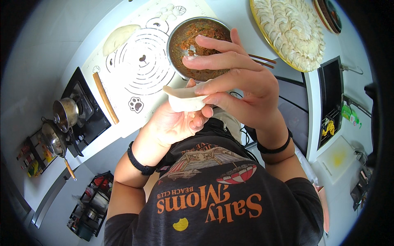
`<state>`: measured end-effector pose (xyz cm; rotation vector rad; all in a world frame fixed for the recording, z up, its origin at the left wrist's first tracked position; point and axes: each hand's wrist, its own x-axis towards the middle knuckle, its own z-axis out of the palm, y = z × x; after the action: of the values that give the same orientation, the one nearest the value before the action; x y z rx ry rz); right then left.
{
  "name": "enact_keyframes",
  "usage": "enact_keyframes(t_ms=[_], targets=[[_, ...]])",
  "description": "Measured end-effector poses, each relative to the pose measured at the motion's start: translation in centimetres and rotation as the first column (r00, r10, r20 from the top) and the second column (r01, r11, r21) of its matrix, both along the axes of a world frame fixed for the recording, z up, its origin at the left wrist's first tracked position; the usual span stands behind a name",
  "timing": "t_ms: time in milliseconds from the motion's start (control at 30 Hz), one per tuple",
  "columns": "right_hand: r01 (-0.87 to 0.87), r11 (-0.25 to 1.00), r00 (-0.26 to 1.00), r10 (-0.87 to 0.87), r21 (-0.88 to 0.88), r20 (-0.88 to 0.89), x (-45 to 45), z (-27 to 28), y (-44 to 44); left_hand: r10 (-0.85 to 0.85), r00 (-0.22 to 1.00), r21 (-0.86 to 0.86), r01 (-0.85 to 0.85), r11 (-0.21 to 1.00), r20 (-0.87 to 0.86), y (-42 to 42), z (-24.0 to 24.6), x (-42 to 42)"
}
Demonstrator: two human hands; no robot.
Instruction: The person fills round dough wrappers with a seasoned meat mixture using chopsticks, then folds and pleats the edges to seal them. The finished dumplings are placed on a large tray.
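A folded dumpling wrapper [186,102] is held up in front of my chest, its upper edge partly apart at the left. My left hand [177,124] cups it from below. At its right end, the thumb and forefinger of my right hand [243,77] pinch the dough, while the other fingers spread over the bowl. Just beyond stands a metal mixing bowl [175,63] with reddish-brown minced filling [197,33]. A pair of chopsticks [263,60] sticks out past the bowl's right side, partly hidden by my right hand. Whether filling lies inside the wrapper is hidden.
A printed pastry mat [123,83] bears a rolling pin [105,98], a dough slab [120,38] and several small dough pieces [167,12]. A yellow-rimmed tray [261,27] of dumplings [292,33] is at upper right. Left are a stove [84,101] and pots [66,113]; right, a sink [331,92].
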<state>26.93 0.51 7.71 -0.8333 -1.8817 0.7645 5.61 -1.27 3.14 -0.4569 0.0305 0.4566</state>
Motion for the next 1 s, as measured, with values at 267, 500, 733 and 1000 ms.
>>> enact_keyframes(t_ms=[267,500,733,1000], targets=[[0.017,0.998,0.998,-0.02,-0.053,-0.064,0.5,-0.2,-0.2,0.01,0.993,-0.02,-0.007,1.0,0.121,-0.4,0.0,0.5],[0.13,0.99,0.984,-0.136,-0.06,-0.114,0.4,-0.5,-0.5,-0.009,0.996,0.039,0.006,0.999,0.09,0.0,0.5,0.4],[-0.188,0.602,0.981,0.075,-0.776,-0.178,1.1,-0.5,-0.9,0.07,0.84,0.519,0.265,0.813,-0.539,1.2,1.7,-0.6],[-0.15,0.83,0.988,0.138,-0.537,-0.064,1.2,-0.5,-1.0,0.023,0.776,0.391,0.292,0.873,-0.63,0.5,1.0,-0.6]])
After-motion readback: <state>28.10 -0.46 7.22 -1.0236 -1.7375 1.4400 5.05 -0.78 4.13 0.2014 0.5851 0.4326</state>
